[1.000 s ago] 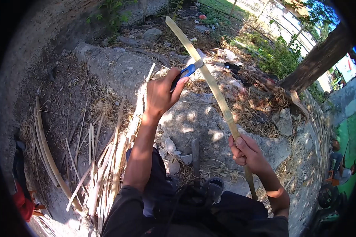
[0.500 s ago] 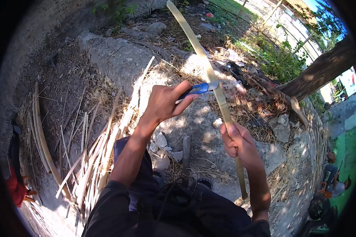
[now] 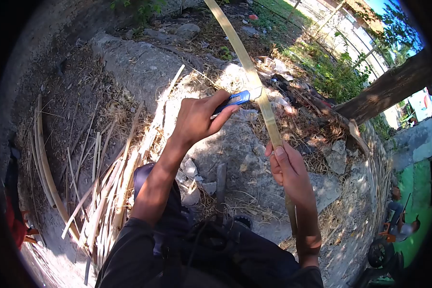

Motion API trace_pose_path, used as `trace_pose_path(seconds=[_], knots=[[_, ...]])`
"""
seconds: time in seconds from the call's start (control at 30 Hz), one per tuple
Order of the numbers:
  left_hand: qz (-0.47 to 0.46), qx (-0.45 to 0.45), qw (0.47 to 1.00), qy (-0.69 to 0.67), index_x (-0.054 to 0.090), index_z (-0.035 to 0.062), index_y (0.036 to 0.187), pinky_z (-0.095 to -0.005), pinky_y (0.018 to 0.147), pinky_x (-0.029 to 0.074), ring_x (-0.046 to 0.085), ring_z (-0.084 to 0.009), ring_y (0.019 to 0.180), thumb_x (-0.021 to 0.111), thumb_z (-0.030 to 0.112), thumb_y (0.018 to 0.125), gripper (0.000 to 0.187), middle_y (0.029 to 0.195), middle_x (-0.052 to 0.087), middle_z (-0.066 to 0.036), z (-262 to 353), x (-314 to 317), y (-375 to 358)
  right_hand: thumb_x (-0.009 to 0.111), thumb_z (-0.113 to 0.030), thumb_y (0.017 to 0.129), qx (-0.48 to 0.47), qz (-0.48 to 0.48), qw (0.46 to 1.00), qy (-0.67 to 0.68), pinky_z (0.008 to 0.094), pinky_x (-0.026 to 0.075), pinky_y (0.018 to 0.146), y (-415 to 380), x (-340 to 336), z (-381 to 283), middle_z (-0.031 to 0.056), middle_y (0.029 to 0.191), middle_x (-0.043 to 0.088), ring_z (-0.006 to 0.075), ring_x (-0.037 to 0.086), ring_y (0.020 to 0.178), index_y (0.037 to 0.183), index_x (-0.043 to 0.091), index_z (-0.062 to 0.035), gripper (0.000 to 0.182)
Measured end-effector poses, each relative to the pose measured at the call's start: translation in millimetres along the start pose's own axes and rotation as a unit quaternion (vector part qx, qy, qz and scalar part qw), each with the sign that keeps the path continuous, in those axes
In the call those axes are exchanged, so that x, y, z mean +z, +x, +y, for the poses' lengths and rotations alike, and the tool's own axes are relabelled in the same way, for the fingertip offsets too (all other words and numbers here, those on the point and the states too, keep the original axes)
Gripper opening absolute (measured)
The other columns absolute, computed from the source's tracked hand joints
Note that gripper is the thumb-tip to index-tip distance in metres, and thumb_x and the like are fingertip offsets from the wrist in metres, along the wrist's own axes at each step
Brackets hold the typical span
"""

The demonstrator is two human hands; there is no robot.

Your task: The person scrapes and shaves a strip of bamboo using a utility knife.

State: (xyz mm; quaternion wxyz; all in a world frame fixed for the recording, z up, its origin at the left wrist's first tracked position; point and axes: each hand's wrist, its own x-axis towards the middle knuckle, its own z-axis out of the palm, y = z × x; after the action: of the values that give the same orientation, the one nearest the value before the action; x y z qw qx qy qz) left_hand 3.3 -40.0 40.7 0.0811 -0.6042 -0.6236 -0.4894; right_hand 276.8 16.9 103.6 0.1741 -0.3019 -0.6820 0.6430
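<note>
My left hand [image 3: 197, 117] is closed around a blue utility knife [image 3: 239, 98], its blade out and touching or very near the edge of a long bamboo strip [image 3: 247, 62]. Wrapped around the lower part of that strip is my right hand [image 3: 291, 168], thumb on top. The pale, flat strip slants up and away from me, its far end cut off by the top of the view. Its near end passes beside my right forearm.
Several cut bamboo strips [image 3: 113, 192] lie in a heap at the left, near longer curved pieces [image 3: 48, 163]. A big rock [image 3: 139, 67] stands ahead. A tree trunk [image 3: 384, 89] leans at the right. Another person [image 3: 408, 229] sits far right; a red garment [image 3: 13, 216] shows far left.
The strip has shifted slightly up and its far tip has left the view. My left hand with the knife has moved a little up and left. The whole view has shifted slightly.
</note>
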Motion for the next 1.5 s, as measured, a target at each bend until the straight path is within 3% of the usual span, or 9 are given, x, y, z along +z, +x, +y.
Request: trace_pose_path(seconds=[0.13,0.3,0.53,0.67,0.8,0.87,1.13,1.23,1.5], knots=[[-0.079,0.016,0.996,0.022,0.072,0.0082,0.105,-0.0423,0.054,0.049,0.068,-0.0336,0.056,0.077,0.038,0.100,0.030,0.065,0.066,-0.013,1,-4,-7,0.041,-0.027,0.120,0.006,0.007,1.000,-0.005,0.0232,0.023,0.052,3,2,-1,-0.0079,0.070,0.037,0.0017,0.029,0.057,0.116,0.059,-0.0027,0.031],[0.005,0.011,1.000,-0.006,0.073,0.0082,0.108,-0.0415,0.054,0.049,0.067,-0.0329,0.055,0.076,0.037,0.101,0.030,0.064,0.065,-0.012,-3,-6,-1,0.041,-0.026,0.120,0.002,0.023,0.999,-0.041,0.0230,0.023,0.052,4,9,-6,-0.0082,0.071,0.036,0.0014,0.028,0.057,0.116,0.060,-0.0027,0.030],[-0.044,0.018,0.999,0.002,0.071,0.0066,0.113,-0.0414,0.052,0.049,0.068,-0.0312,0.054,0.073,0.033,0.104,0.028,0.063,0.065,-0.013,-14,-14,-5,0.039,-0.022,0.120,0.001,0.020,0.997,-0.071,0.0235,0.022,0.051,2,11,-5,-0.0088,0.071,0.035,0.0008,0.027,0.058,0.116,0.059,-0.0026,0.029],[0.040,-0.007,0.999,-0.019,0.071,0.0061,0.105,-0.0425,0.053,0.048,0.069,-0.0308,0.055,0.074,0.034,0.103,0.028,0.065,0.066,-0.013,-30,-21,5,0.040,-0.022,0.120,0.010,0.022,0.997,-0.077,0.0236,0.022,0.051,-7,15,-2,-0.0090,0.070,0.034,0.0007,0.027,0.058,0.116,0.060,-0.0030,0.027],[-0.038,-0.023,0.999,0.013,0.071,0.0074,0.109,-0.0452,0.055,0.049,0.068,-0.0335,0.056,0.071,0.041,0.104,0.034,0.066,0.067,-0.012,-33,-31,2,0.041,-0.021,0.119,0.057,0.004,0.998,-0.025,0.0231,0.021,0.051,-15,11,-7,-0.0093,0.070,0.034,0.0008,0.027,0.058,0.115,0.060,-0.0036,0.026],[-0.022,0.019,1.000,-0.011,0.071,0.0100,0.109,-0.0456,0.053,0.047,0.067,-0.0337,0.055,0.072,0.039,0.104,0.030,0.064,0.066,-0.012,-21,-24,-2,0.041,-0.021,0.119,0.076,-0.001,0.997,-0.013,0.0230,0.020,0.051,-15,12,-12,-0.0094,0.070,0.034,0.0008,0.027,0.058,0.115,0.060,-0.0036,0.026],[0.048,-0.027,0.998,-0.016,0.071,0.0057,0.107,-0.0459,0.054,0.047,0.065,-0.0348,0.054,0.068,0.038,0.107,0.032,0.061,0.061,-0.016,-43,-41,8,0.043,-0.021,0.119,0.051,0.025,0.996,-0.068,0.0236,0.020,0.052,-30,14,-3,-0.0096,0.070,0.034,0.0012,0.027,0.058,0.114,0.061,-0.0035,0.025],[-0.029,-0.021,0.999,-0.040,0.071,0.0055,0.107,-0.0444,0.051,0.045,0.065,-0.0348,0.052,0.069,0.037,0.107,0.031,0.062,0.063,-0.015,-30,-36,1,0.043,-0.020,0.118,0.067,0.057,0.993,-0.082,0.0238,0.021,0.052,-25,19,-10,-0.0095,0.070,0.035,0.0012,0.028,0.058,0.114,0.062,-0.0032,0.025],[0.016,-0.070,0.996,-0.049,0.070,0.0062,0.105,-0.0454,0.056,0.045,0.061,-0.0328,0.054,0.065,0.041,0.109,0.035,0.063,0.059,-0.014,-67,-42,5,0.043,-0.022,0.119,0.097,0.039,0.990,-0.092,0.0231,0.020,0.048,-51,18,3,-0.0087,0.070,0.034,0.0014,0.025,0.054,0.112,0.060,-0.0042,0.026]])
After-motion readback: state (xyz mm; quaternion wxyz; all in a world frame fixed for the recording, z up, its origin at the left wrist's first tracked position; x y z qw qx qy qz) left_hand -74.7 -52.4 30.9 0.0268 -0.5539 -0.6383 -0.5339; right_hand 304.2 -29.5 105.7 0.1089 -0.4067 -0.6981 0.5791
